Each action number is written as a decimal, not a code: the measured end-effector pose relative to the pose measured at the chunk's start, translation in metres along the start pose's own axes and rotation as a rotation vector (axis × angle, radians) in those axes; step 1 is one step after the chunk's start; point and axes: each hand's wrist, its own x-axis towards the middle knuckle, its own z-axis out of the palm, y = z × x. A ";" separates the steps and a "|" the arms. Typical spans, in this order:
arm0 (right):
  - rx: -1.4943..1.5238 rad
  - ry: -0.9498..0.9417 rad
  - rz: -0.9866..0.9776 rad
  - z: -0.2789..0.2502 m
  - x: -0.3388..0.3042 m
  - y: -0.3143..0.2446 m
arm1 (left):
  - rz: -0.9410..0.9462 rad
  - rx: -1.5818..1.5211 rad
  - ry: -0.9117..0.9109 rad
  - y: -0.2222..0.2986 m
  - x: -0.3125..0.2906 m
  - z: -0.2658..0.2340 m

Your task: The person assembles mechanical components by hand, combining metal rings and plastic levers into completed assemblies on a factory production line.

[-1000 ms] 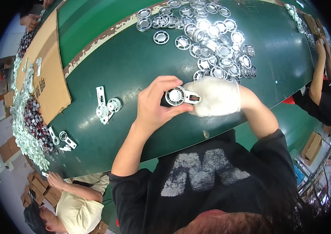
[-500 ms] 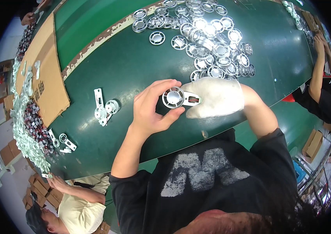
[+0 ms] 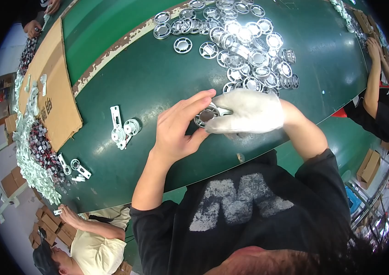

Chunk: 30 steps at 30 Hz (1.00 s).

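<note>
My bare left hand (image 3: 178,126) is curved around the left side of a round silver spoked ring (image 3: 200,120), its fingers and thumb closed on the rim. From the right, my right hand (image 3: 252,112) in a white glove presses on the same piece, the thumb lying across the ring's lower face. A short bit of a pale handle-shaped part (image 3: 225,111) shows between the gloved fingers, joined to the ring. Most of that handle is hidden by the glove. Left of my hands, a small group of white plastic handle parts (image 3: 118,133) lies on the green table (image 3: 167,78).
A large pile of silver spoked rings (image 3: 249,55) covers the table's far middle. At left are a cardboard sheet (image 3: 52,87), a heap of whitish parts (image 3: 31,160) and small dark-and-red pieces (image 3: 43,149). Co-workers sit lower left (image 3: 98,245) and at right (image 3: 382,101).
The gloved thumb has moved left over the ring, and the glove now covers most of the handle that showed before. The ring's centre now looks darker. My left hand has barely moved.
</note>
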 end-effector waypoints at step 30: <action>-0.311 0.710 -0.360 0.021 -0.002 0.003 | -0.944 -0.371 0.181 -0.044 0.070 -0.113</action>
